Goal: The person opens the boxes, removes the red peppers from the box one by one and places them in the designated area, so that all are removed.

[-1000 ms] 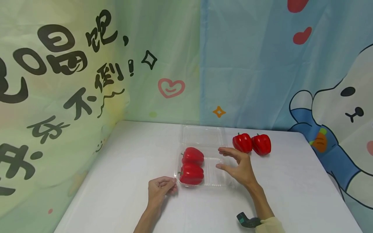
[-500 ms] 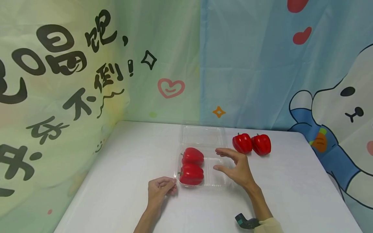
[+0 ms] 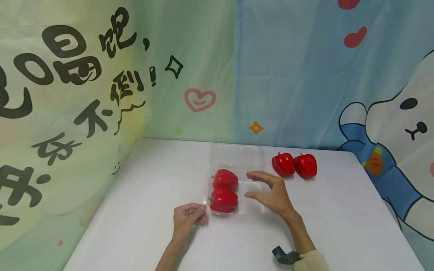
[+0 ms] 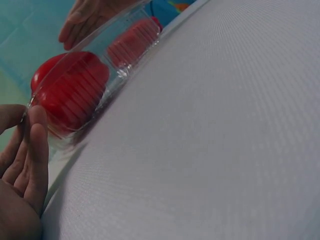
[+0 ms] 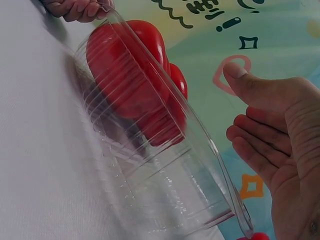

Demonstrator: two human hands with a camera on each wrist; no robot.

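A clear plastic clamshell box point(image 3: 249, 207) lies on the table with its lid point(image 3: 237, 155) folded back behind it. Two red bell peppers, one farther back point(image 3: 225, 179) and one nearer point(image 3: 223, 200), fill its left side. My left hand point(image 3: 188, 218) pinches the box's rim at the near left corner, as the left wrist view also shows. Over the right half of the box hovers my right hand point(image 3: 272, 192), thumb and fingers apart with nothing between them. In the right wrist view that hand point(image 5: 285, 135) is above the box rim and clear of it.
Two more red bell peppers, a left one point(image 3: 283, 165) and a right one point(image 3: 306, 166), stand side by side on the white table point(image 3: 149, 177) at the back right. A printed cloth backdrop point(image 3: 281, 75) hangs behind the table's far edge.
My right hand has drifted a little to the left over the box, still holding nothing. The left hand keeps its grip on the rim, and the peppers stay where they were.
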